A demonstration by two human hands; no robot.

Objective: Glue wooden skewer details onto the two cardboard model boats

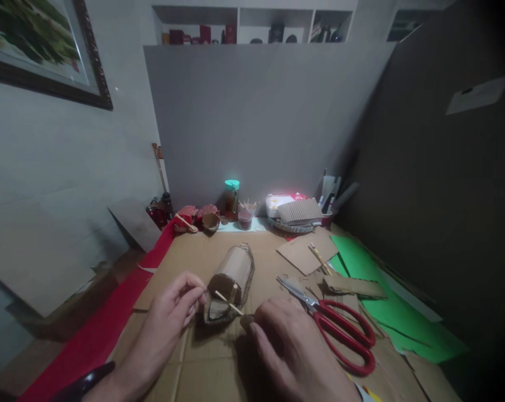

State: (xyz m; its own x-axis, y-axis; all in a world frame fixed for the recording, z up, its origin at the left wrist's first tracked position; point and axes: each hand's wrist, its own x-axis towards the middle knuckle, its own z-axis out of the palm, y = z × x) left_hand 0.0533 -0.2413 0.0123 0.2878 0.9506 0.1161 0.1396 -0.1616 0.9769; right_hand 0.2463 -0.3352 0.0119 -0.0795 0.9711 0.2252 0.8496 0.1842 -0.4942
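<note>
A small cardboard model [231, 279] shaped like a rounded hut lies on the cardboard work surface [202, 368]. My left hand [168, 318] pinches its near left edge with thumb and fingertips. My right hand [289, 346] is closed on the end of a thin wooden stick [228, 303], whose other end rests against the model's open front. Red-handled scissors [340, 329] lie just to the right of my right hand, blades pointing toward the model.
Cardboard scraps [306, 251] and green paper [381, 301] lie at the right. At the back stand a teal-lidded jar [231, 198], a cup of sticks [245, 216], small cardboard models [197, 218] and a dish of corrugated card [298, 215]. Red paper [110, 312] runs along the left.
</note>
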